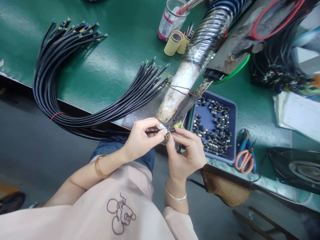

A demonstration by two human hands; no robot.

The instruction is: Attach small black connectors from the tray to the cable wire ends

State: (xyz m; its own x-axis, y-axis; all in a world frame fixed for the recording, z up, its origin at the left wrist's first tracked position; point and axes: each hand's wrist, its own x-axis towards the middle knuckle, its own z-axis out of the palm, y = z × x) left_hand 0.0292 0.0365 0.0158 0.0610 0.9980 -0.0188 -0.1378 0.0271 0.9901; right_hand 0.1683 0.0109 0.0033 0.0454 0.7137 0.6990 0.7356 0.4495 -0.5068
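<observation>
My left hand (143,137) pinches the end of a black cable (122,132) at the table's front edge. Close against it, my right hand (186,148) has thumb and finger pressed together on a small part at the cable tip, too small to name. A bit of yellow shows between the two hands. Just above them, the tip of a soldering iron (180,111) slants down beside a whitish wrapped hose (172,96). To the left curves a bundle of black cables (75,121), with coloured wire ends and a red tie.
A blue tray (233,133) of small black connectors stands right of my hands. Beyond it lie pliers and orange-handled cutters (244,160). A plastic cup (170,23) and cardboard tubes (172,45) stand behind. Papers (300,113) and more cables (277,60) lie at right.
</observation>
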